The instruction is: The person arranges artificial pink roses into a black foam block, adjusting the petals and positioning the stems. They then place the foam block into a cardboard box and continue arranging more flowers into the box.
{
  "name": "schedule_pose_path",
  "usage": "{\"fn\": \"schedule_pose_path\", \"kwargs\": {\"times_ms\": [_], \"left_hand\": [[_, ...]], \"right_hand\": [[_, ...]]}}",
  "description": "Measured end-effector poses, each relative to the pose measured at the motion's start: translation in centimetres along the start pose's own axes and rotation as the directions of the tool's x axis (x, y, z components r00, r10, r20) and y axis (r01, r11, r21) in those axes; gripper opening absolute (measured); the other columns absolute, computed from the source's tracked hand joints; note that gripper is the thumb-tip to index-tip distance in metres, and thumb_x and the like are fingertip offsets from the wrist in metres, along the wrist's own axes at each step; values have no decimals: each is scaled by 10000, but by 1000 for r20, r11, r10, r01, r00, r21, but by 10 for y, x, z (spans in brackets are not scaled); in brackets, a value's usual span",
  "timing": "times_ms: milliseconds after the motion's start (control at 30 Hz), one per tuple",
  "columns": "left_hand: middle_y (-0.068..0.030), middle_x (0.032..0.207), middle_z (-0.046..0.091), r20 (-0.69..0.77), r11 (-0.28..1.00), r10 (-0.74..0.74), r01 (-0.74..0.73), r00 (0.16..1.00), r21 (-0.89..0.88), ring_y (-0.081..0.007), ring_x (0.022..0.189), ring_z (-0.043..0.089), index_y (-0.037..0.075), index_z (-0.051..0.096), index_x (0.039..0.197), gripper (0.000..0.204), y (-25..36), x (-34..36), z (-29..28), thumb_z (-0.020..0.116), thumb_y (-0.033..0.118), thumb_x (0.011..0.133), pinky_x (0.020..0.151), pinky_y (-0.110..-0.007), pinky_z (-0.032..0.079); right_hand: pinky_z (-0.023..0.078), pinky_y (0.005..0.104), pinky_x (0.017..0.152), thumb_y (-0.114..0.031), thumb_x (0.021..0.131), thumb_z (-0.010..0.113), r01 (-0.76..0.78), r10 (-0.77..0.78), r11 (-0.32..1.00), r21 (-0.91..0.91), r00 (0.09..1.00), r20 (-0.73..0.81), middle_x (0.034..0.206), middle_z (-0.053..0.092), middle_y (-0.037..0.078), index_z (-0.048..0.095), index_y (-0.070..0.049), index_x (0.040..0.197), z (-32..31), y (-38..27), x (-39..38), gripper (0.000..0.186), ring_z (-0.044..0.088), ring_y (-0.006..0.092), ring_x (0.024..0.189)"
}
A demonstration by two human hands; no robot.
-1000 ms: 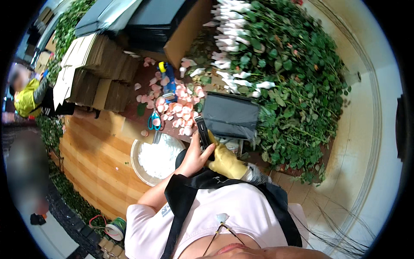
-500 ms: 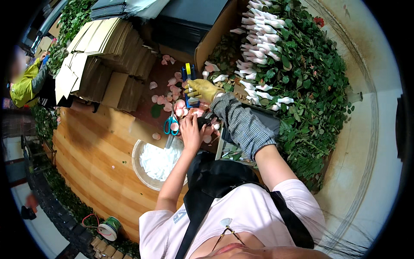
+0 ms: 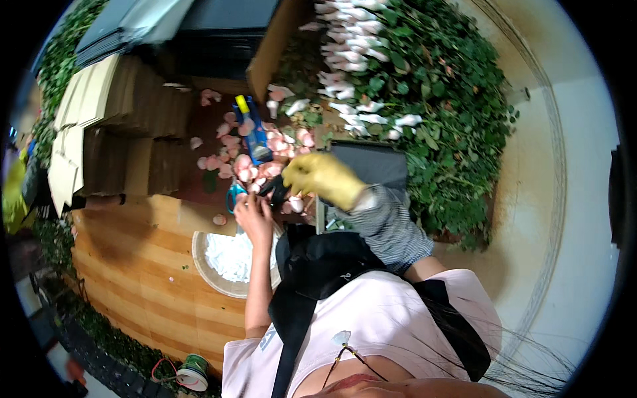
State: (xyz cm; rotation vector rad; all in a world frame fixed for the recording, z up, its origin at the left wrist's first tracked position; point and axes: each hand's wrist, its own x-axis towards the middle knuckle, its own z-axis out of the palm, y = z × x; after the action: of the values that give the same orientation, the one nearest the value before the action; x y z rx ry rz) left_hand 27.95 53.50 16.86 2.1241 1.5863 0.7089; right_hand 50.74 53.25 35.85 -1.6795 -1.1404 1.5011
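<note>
Grip: your bare left hand (image 3: 253,213) and yellow-gloved right hand (image 3: 324,180) flank the glossy-black handheld tool (image 3: 277,190); blur hides whether either clasps it | Bearing: right-forward of left hand, left of right hand, beside pale-pink petals (image 3: 245,174) | Long axis: indeterminate | Nearer hand: indeterminate

The tool (image 3: 277,192) is black, its outline blurred and partly covered, so whether it stands open or closed cannot be told, nor its exact tilt. It sits between the left hand (image 3: 255,215), at its seven-to-eight o'clock, and the gloved right hand (image 3: 323,179), at two-to-three, among pale pink petals (image 3: 245,174), with the scissors (image 3: 231,198) near its nine o'clock.
</note>
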Motion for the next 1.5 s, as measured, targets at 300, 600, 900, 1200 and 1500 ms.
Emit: {"fn": "schedule_pose_path", "kwargs": {"times_ms": [300,600,900,1200,1500], "left_hand": [[-165,1149,643,109,996,74,-68,991,-58,-402,1154,548,37,687,1171,278,37,5,4,695,148,916,1033,-507,413],[-189,1145,630,20,992,9,-6,1000,-129,-394,1122,554,27,691,1134,231,0,6,-8,684,118,922,1000,-486,426],[-163,1152,688,-27,961,-26,18,999,-277,-306,1065,642,19,696,1187,246,22,60,-9,626,162,1000,930,-389,490],[-29,804,730,610,759,-46,425,791,-494,-83,726,653,-51,758,1054,368,5,114,2,622,290,1046,646,-252,498],[-30,716,693,785,672,156,518,599,-529,-78,616,594,21,735,841,344,56,105,41,624,274,1046,566,-218,450]], "right_hand": [[549,342,623,-529,1014,549,-575,639,633,-518,766,-69,828,761,92,765,-35,921,-98,69,-65,547,698,219,697],[537,344,738,-474,1007,559,-20,175,860,-510,951,256,856,745,42,747,-77,979,-98,-5,-47,440,688,153,787],[551,321,836,-286,1017,605,50,-143,929,366,962,231,1104,732,170,647,2,1201,1,40,182,344,702,198,984],[559,297,689,-240,983,597,-247,215,964,99,943,255,829,742,73,707,-28,920,88,109,-5,247,708,140,703],[555,318,777,-268,1009,584,146,-168,952,268,984,60,902,729,82,681,-10,1013,33,45,-51,276,714,161,837]]}}
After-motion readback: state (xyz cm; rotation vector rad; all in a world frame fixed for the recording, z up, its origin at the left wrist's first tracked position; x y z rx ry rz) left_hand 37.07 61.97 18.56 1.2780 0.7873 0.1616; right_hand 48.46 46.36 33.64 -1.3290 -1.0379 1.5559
